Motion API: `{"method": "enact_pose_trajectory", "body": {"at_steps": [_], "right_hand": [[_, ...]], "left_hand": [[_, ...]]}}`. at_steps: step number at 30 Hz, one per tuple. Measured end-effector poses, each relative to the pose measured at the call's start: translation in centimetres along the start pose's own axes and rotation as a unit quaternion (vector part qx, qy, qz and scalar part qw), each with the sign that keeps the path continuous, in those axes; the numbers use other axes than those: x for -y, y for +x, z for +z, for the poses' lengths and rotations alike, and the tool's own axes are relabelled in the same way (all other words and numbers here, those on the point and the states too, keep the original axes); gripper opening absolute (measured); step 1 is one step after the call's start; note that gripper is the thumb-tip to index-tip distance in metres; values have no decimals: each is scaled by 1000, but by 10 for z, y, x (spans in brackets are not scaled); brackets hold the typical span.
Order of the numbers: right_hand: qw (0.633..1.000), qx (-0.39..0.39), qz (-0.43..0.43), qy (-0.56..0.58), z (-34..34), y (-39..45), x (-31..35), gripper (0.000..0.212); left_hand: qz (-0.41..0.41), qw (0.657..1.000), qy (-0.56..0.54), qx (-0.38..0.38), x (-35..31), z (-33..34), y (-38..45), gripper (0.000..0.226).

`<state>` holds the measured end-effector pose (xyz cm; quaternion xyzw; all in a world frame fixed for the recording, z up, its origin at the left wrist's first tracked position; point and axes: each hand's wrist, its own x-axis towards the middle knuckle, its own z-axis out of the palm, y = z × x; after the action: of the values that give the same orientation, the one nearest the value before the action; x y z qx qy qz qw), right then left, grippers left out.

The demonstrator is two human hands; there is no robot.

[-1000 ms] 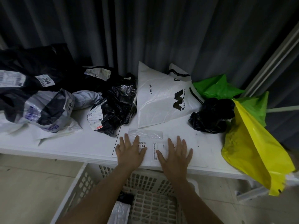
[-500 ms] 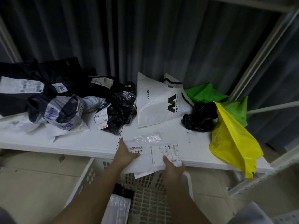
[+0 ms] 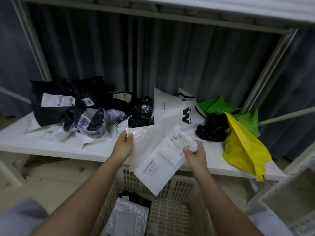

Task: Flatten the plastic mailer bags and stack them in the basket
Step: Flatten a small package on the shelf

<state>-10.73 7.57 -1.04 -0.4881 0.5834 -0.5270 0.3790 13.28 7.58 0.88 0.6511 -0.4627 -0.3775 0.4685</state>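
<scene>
Nearest me, the perforated basket (image 3: pixel 172 217) sits below the shelf edge, with a flattened clear-grey mailer (image 3: pixel 129 217) lying in its near left part on top of a black one (image 3: pixel 134 197).

Just above the basket's far rim I hold the white mailer bag (image 3: pixel 156 160) in the air, lifted off the shelf. Its long axis runs diagonally, from a low near corner pointing down toward the basket up to its far right end. The printed label side faces me. My left hand (image 3: pixel 123 147) pinches the bag's far left corner between thumb and fingers. My right hand (image 3: pixel 194 155) is curled round the bag's bunched far right end.

Half a second ago the bag lay mostly flat across the near edge of the shelf, label upright, with both hands gripping its near edge; now it is raised, tilted and rotated, and hangs over the basket.

Farther back, on the white shelf (image 3: pixel 54 147), lie the other bags: a heap of black and grey mailers (image 3: pixel 73 108) on the left, a crumpled black bag (image 3: pixel 141 113) in the middle, a large white branded bag (image 3: pixel 172 109), a small black bag (image 3: pixel 213 128), green bags (image 3: pixel 216 105) and a yellow bag (image 3: pixel 243 147) on the right, drooping over the shelf's near edge.
</scene>
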Motion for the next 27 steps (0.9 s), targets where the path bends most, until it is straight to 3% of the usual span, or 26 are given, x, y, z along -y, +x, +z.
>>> {"method": "enact_pose_trajectory", "body": {"at_steps": [2, 4, 7, 9, 15, 18, 20, 21, 22, 24, 27], "right_hand": [[992, 98, -54, -60, 8, -1, 12, 21], [983, 138, -84, -86, 19, -2, 23, 24], [982, 155, -92, -57, 35, -4, 32, 33], [982, 171, -73, -18, 45, -5, 30, 39], [992, 118, -33, 32, 70, -12, 19, 39], [993, 103, 48, 37, 80, -10, 1, 73], [978, 151, 141, 19, 83, -12, -19, 105], [967, 186, 171, 22, 84, -14, -30, 111], [957, 220, 186, 30, 85, -18, -42, 107], [943, 257, 201, 56, 88, -24, -65, 79], [940, 250, 221, 77, 98, -34, -103, 56]], "left_hand": [[40, 998, 51, 19, -11, -1, -10, 40], [59, 994, 68, 62, -16, 0, -19, 33], [77, 989, 64, 106, -14, 1, -26, 32], [38, 992, 14, 118, -13, -1, -30, 34], [-16, 988, -77, 134, 3, -4, -33, 41], [-32, 989, -55, 134, 24, -7, -28, 42], [-52, 988, -61, 134, 40, -10, -23, 39], [-58, 988, -59, 134, 44, -11, -22, 39], [-65, 988, -53, 132, 53, -13, -20, 38], [-76, 989, -31, 120, 70, -15, -16, 36], [-75, 990, 21, 119, 96, -16, -13, 22]]}}
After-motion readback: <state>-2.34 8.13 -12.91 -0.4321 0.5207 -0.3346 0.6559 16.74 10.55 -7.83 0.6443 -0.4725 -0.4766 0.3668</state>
